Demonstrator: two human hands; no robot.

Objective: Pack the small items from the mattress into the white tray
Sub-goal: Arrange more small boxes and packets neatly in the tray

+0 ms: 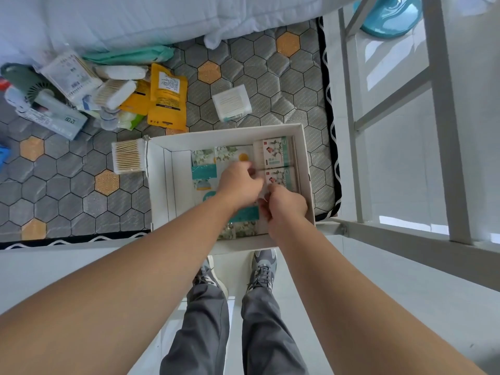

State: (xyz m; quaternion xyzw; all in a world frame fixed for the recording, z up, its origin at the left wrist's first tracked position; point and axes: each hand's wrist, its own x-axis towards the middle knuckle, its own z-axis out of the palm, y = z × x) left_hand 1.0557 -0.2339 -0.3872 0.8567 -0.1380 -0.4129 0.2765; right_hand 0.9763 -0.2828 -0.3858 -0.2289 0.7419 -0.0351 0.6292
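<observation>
Together, both hands [238, 182] [284, 207] pinch small packets (partly hidden) inside the white tray [159, 180]

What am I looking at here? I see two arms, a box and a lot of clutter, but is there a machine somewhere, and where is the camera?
There is no machine: a person wears one camera on the head, looking down, so you see their own arms, legs and shoes. The left hand and right hand meet inside the white tray, which sits on the patterned mattress. They seem to be fitting a small pack in beside two cotton swab boxes and floral packets; what exactly the fingers pinch is hidden. Still outside the tray lie a clear box of swabs, a white square box, yellow pouches and a heap of small toiletries.
</observation>
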